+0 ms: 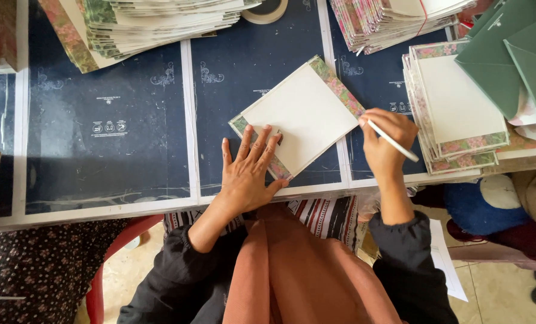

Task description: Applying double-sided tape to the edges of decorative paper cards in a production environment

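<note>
— Where does the card sit?

— The square cream card with floral borders lies turned like a diamond on the dark blue desk, straight ahead of the person. Its floral edges run diagonally, from upper left down to lower right.

— And the hands?

— The left hand lies flat, fingers spread open, pressing the card's lower-left floral strip. The right hand is closed on a thin white stick, its tip touching the card's right corner.

— Nearby?

— A stack of similar cards just right of that hand; green envelopes beyond it.
</note>
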